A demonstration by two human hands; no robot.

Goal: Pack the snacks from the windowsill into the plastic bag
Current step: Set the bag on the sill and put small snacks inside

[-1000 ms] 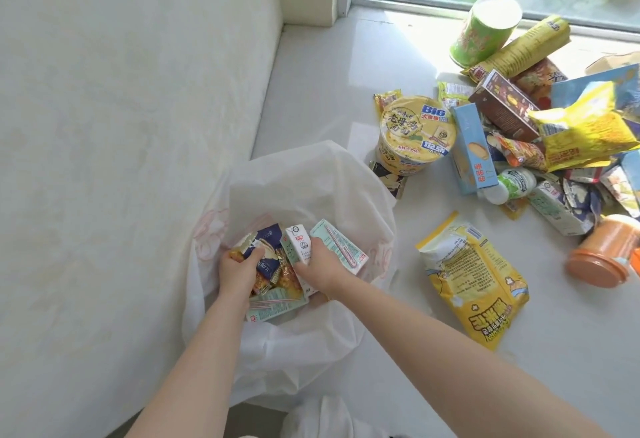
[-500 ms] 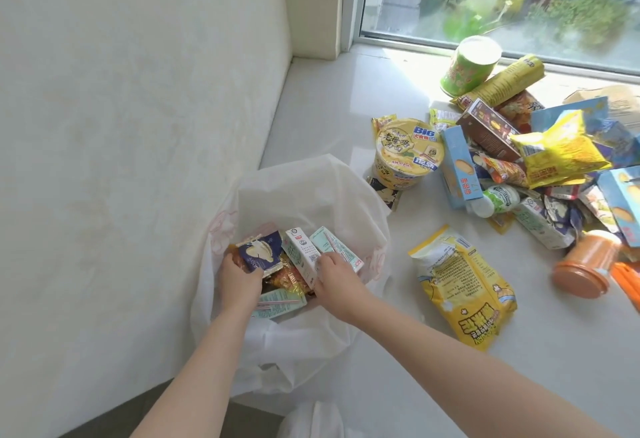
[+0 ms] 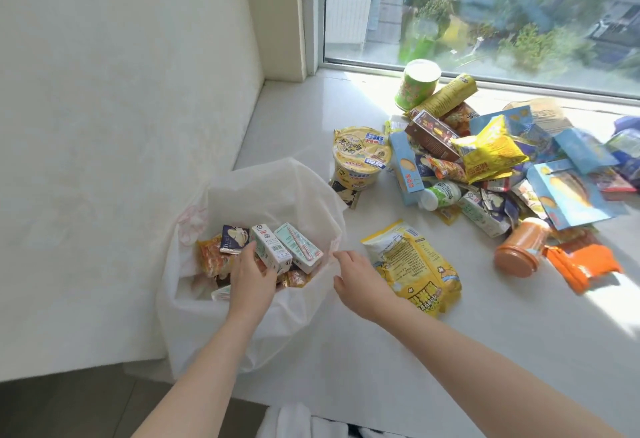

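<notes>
Translucent plastic bag [image 3: 277, 188], left hand [image 3: 251, 280] holding boxy white carton [image 3: 266, 247]

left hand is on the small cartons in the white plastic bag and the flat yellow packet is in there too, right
No. The head view shows the left hand on the small cartons in the white plastic bag, but the flat yellow packet lies outside it, on the white windowsill.

A home is indicated: a glossy white windowsill [image 3: 304, 118] beyond the fingers [image 3: 346, 258] is bordered by a cream textured wall [image 3: 121, 91] to their left and a large glass window [image 3: 485, 4] past them, and packaged snacks [image 3: 491, 153] are heaped to their right.
</notes>
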